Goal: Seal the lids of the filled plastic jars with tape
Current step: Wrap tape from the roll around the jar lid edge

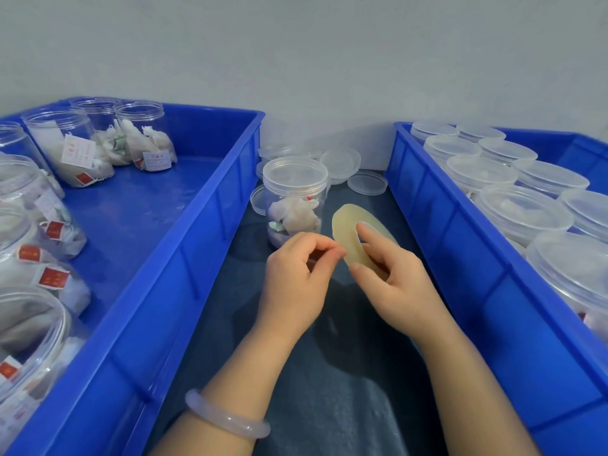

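Note:
A clear plastic jar [293, 205] with a lid on, filled with white tea bags, stands on the dark table between two blue bins. Just in front of it, my right hand [391, 274] holds a yellowish roll of clear tape [345, 225], index finger through its core and thumb on its outer edge. My left hand [296, 278] is beside the roll, thumb and fingertips pinched together at the roll's lower edge, where the tape end lies; the tape end itself is too thin to make out.
The left blue bin [184, 258] holds several open jars of tea bags. The right blue bin [460, 232] holds several lidded jars. Loose clear lids [367, 182] lie behind the standing jar. A grey wall closes the back.

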Demonstrator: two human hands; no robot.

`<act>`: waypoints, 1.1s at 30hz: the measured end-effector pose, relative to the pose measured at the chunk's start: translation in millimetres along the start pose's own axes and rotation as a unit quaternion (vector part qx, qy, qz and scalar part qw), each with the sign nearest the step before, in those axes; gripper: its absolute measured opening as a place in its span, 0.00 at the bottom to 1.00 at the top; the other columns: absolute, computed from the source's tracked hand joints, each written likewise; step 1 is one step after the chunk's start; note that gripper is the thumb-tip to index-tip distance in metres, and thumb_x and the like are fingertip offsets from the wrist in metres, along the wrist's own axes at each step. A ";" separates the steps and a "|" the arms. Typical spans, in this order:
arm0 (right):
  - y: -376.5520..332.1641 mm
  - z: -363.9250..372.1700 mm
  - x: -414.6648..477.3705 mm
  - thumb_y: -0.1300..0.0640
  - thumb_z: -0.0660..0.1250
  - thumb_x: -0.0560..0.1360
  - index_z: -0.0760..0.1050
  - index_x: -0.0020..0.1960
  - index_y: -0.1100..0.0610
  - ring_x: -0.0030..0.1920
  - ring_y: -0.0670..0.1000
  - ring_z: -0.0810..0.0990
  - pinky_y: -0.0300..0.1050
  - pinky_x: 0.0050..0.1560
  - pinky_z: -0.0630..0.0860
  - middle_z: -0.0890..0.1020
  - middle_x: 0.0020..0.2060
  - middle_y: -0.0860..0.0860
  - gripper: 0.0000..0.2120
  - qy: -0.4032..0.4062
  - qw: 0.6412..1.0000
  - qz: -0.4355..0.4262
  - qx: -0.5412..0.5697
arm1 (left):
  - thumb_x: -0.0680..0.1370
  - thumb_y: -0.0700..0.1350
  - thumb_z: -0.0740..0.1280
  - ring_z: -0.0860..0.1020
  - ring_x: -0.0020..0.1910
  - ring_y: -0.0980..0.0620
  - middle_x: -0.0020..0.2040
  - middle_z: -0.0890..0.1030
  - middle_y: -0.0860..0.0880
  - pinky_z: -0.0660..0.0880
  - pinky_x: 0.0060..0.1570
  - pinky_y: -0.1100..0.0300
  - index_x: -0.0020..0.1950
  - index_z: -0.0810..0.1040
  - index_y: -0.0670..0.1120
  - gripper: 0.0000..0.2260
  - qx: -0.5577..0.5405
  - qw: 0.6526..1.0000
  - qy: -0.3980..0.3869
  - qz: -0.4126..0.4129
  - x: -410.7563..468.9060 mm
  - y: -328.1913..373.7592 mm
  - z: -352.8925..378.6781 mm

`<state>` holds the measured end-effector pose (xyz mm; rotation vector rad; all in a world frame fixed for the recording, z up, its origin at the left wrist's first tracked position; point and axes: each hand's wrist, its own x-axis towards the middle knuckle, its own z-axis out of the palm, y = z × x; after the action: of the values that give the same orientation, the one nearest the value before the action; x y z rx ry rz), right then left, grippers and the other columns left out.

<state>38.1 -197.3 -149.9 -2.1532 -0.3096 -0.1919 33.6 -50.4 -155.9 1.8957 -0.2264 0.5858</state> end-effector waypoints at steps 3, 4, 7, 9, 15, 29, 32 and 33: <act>-1.6 -0.4 -0.3 0.42 0.62 0.73 0.66 0.70 0.44 0.49 0.44 0.77 0.41 0.51 0.73 0.80 0.47 0.44 0.26 -0.002 1.000 -0.004 -0.030 | 0.77 0.41 0.68 0.79 0.38 0.58 0.37 0.80 0.56 0.75 0.42 0.67 0.41 0.78 0.49 0.05 -0.040 0.997 -0.019 -0.067 2.9 -1.9 -5.0; -1.2 0.5 1.0 0.40 0.61 0.72 0.66 0.70 0.43 0.47 0.44 0.77 0.42 0.49 0.73 0.79 0.46 0.44 0.26 0.000 0.999 -0.006 -0.042 | 0.77 0.41 0.67 0.79 0.37 0.59 0.35 0.80 0.57 0.75 0.40 0.68 0.40 0.78 0.50 0.07 -0.066 0.994 -0.030 -0.085 3.4 -1.1 -6.9; 1.1 -0.4 7.6 0.43 0.65 0.73 0.68 0.68 0.43 0.45 0.44 0.77 0.42 0.48 0.73 0.79 0.46 0.43 0.23 0.056 0.998 -0.005 -0.037 | 0.77 0.38 0.66 0.79 0.33 0.61 0.31 0.80 0.57 0.74 0.37 0.72 0.39 0.77 0.48 0.08 -0.132 0.983 -0.057 -0.113 4.2 2.0 -10.6; 3.0 -4.6 7.0 0.49 0.69 0.73 0.70 0.65 0.41 0.48 0.42 0.79 0.42 0.52 0.75 0.81 0.49 0.44 0.22 0.036 0.999 0.002 0.029 | 0.78 0.38 0.66 0.78 0.32 0.61 0.30 0.80 0.54 0.74 0.36 0.71 0.39 0.78 0.46 0.08 -0.149 0.979 -0.038 -0.131 7.4 0.1 -12.4; 3.2 -1.5 7.4 0.50 0.70 0.73 0.76 0.54 0.36 0.52 0.34 0.75 0.24 0.52 0.68 0.76 0.48 0.30 0.13 0.011 1.000 -0.022 0.010 | 0.79 0.41 0.65 0.80 0.36 0.58 0.32 0.80 0.54 0.79 0.40 0.65 0.43 0.78 0.45 0.06 -0.176 0.973 -0.028 -0.145 12.1 -5.9 -19.1; -15.7 -24.1 43.9 0.47 0.63 0.78 0.71 0.44 0.41 0.46 0.47 0.76 0.47 0.47 0.75 0.76 0.53 0.49 0.04 0.033 0.997 -0.009 -0.076 | 0.76 0.40 0.68 0.75 0.52 0.69 0.55 0.79 0.56 0.71 0.52 0.74 0.53 0.79 0.53 0.10 -0.029 0.986 0.161 -0.013 45.7 4.1 -37.2; -18.0 -24.0 61.4 0.49 0.63 0.78 0.72 0.45 0.44 0.47 0.50 0.76 0.48 0.48 0.75 0.76 0.53 0.50 0.03 0.033 0.995 0.000 -0.093 | 0.71 0.41 0.74 0.57 0.73 0.59 0.74 0.59 0.52 0.59 0.69 0.63 0.67 0.72 0.56 0.26 0.030 0.998 0.048 -0.035 61.1 -5.4 -27.1; -18.4 -22.8 64.9 0.50 0.64 0.78 0.73 0.43 0.43 0.47 0.49 0.76 0.45 0.46 0.73 0.75 0.53 0.50 0.05 0.029 0.995 -0.003 -0.092 | 0.70 0.43 0.76 0.52 0.75 0.58 0.77 0.52 0.50 0.55 0.71 0.62 0.69 0.70 0.56 0.30 0.046 0.998 0.012 -0.050 64.9 -7.5 -20.9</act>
<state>94.4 -196.5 -106.2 -2.3241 -0.2736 -0.2957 86.6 -21.0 -123.7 1.9748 -0.0910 0.5584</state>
